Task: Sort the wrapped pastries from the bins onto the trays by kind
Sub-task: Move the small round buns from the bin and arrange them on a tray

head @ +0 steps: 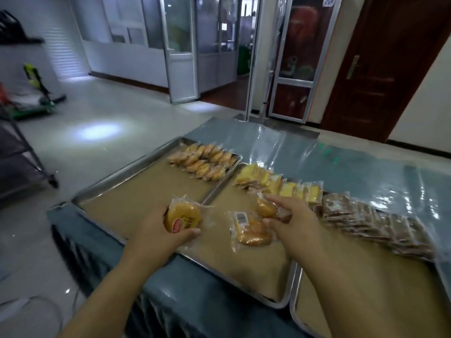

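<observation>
While the left hand [157, 230] gripped a round cake [181, 215] for sorting, the right hand [296, 219] pinched a small bun [266, 208], with a loose packet [251, 231] just under its fingertips on the middle tray [280, 298].

Single head-worn wide-angle view, looking forward and down, close over the desk [317, 152], doors [380, 69] beyond, slightly tilted

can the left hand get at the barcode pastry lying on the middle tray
Probably yes for reach: the barcode pastry lies loose just right of the left hand, nothing between. But that hand already grips a round pastry, so picking it up looks awkward.
</observation>
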Tool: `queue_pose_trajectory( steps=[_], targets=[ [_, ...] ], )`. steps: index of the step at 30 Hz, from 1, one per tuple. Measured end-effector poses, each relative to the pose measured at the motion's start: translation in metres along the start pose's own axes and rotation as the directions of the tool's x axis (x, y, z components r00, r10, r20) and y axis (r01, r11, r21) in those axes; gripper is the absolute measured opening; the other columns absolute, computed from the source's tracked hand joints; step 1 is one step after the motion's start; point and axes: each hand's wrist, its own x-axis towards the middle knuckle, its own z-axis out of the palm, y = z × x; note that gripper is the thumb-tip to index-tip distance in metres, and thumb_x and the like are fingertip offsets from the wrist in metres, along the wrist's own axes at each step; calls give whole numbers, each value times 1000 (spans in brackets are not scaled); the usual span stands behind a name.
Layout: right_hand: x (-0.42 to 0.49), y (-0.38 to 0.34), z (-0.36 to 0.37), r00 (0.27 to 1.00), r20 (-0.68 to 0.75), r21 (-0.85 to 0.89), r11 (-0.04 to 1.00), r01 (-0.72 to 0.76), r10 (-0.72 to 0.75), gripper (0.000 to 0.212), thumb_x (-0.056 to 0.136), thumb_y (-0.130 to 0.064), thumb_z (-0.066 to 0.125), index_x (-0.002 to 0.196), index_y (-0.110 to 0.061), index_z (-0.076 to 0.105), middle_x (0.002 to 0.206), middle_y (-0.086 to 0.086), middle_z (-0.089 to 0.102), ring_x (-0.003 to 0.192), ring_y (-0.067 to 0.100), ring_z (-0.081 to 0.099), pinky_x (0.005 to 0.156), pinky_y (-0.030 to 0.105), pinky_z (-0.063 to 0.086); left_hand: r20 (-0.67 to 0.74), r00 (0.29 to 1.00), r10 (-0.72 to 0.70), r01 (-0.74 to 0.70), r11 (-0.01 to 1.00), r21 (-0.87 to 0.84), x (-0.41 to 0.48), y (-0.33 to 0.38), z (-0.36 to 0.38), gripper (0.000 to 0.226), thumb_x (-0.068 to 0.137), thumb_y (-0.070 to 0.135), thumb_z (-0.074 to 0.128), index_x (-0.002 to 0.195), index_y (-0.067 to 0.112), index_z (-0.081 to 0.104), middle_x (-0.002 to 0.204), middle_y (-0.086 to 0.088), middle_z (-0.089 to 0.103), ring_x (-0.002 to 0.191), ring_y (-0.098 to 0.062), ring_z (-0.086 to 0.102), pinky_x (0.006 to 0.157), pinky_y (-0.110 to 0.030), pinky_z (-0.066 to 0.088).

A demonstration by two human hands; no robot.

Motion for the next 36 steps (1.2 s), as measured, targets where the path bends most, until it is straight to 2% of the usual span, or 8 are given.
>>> queue_pose_trajectory(
  steps=[4, 7, 13, 18, 25, 28, 34, 36],
  targets=[
    [31, -3, 68, 998, 46, 95, 994, -57, 53, 52, 72, -4, 76, 112, -34, 64, 104, -13, 52, 90, 7, 56, 66, 7, 39, -18, 997, -77, 78, 995, 62, 33, -41, -30, 44, 53, 54, 82, 84, 38, 56, 76, 11, 66, 68, -3, 62, 60, -27, 52],
    [62, -4, 118, 997, 59, 131, 989, -62, 55, 51, 72, -3, 75, 111, -35, 64, 106, -8, 53, 90, 2, 53, 64, 8, 40, 10, 995, -99, 99, 993, 71, 70, -68, -49, 43, 54, 53, 82, 84, 44, 53, 80, 23, 64, 68, 5, 60, 57, -21, 47],
    [118, -16, 195, 987, 81, 121, 982, -145, 136, 49, 75, -8, 75, 112, -38, 63, 99, -17, 50, 77, -3, 56, 57, 7, 44, 42, 990, -132, 129, 990, 63, 144, -111, -88, 45, 57, 42, 85, 89, 38, 54, 81, 11, 64, 71, 9, 60, 45, -10, 46],
    [154, -21, 234, 978, 105, 53, 981, -187, 181, 51, 73, -10, 77, 114, -36, 63, 99, -14, 50, 80, 2, 55, 65, 11, 40, 72, 982, -173, 175, 984, -18, 190, -143, -97, 45, 61, 30, 84, 90, 38, 51, 84, 11, 62, 73, 14, 58, 46, -7, 44],
    [190, -21, 277, 970, 57, -8, 971, -238, 238, 54, 72, -9, 78, 115, -38, 61, 113, -8, 53, 86, -3, 52, 70, 10, 39, 161, 964, -211, 216, 976, -14, 259, -193, -105, 52, 61, 28, 84, 95, 41, 47, 92, 13, 60, 75, 0, 60, 48, -9, 45],
    [209, -23, 295, 961, 10, -17, 961, -277, 277, 54, 73, -11, 77, 115, -41, 61, 112, -14, 53, 87, -7, 53, 71, 9, 40, 207, 961, -184, 191, 981, -15, 304, -208, -108, 56, 61, 32, 83, 103, 40, 48, 96, 13, 60, 84, -3, 60, 59, -16, 49],
    [253, -35, 324, 903, -118, -40, 907, -420, 413, 50, 76, -11, 73, 115, -40, 59, 110, -11, 56, 93, 5, 57, 79, 33, 52, 273, 952, -140, 207, 950, -235, 417, -211, -109, 48, 65, 29, 82, 98, 39, 47, 96, 10, 61, 81, -3, 63, 59, -17, 52],
    [267, -42, 331, 920, -146, -122, 916, -383, 365, 47, 76, -12, 72, 110, -42, 59, 102, -11, 56, 91, 10, 56, 75, 31, 48, 305, 942, -141, 244, 912, -331, 451, -210, -102, 51, 67, 27, 81, 99, 40, 43, 99, 12, 58, 85, -6, 63, 60, -20, 55]
  ],
)
